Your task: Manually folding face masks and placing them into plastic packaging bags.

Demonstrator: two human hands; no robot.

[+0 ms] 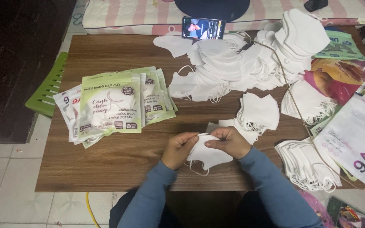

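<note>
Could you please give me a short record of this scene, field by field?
Surface: wooden table
Left hand: pinches a white face mask
Right hand: pinches the same mask
Left of hands: green and white packets
Behind hands: big heap of masks, phone propped up
Right side: stacked masks, printed bags

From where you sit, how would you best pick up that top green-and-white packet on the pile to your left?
Probably by its lower right corner, coming from the right. The top green-and-white packet lies flat on a fanned pile of packets, so only its edges offer a pinch, and that corner juts out over the bare wooden table, on the side nearest both hands.
</note>
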